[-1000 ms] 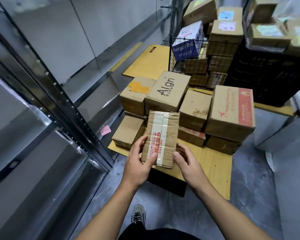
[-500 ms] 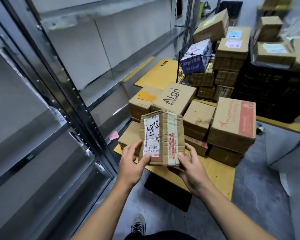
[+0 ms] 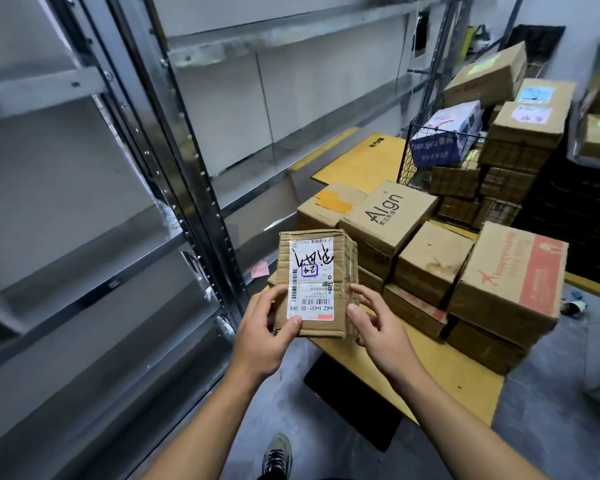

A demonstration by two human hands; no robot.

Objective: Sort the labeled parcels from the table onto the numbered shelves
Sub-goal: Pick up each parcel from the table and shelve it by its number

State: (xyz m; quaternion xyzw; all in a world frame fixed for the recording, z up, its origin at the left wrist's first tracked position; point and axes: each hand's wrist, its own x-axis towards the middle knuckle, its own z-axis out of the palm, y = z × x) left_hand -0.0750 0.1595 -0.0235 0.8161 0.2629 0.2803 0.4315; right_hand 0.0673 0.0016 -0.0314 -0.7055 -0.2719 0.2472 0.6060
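So the parcel point(image 3: 317, 282) just got flipped: taped side was up a second ago, now the label point(image 3: 310, 278) faces up with what looks like a handwritten 24 in a blue box. Left hand point(image 3: 267, 334) pinches the bottom-left corner, thumb on the label, right hand point(image 3: 378, 327) grips the right edge, holding it mid-view over the tabletop point(image 3: 458, 379) corner, other boxes point(image 3: 430, 261) at 2 o'clock. Number's readable, so I'd guess next is finding that slot on the shelves point(image 3: 84, 220) at 9 o'clock.
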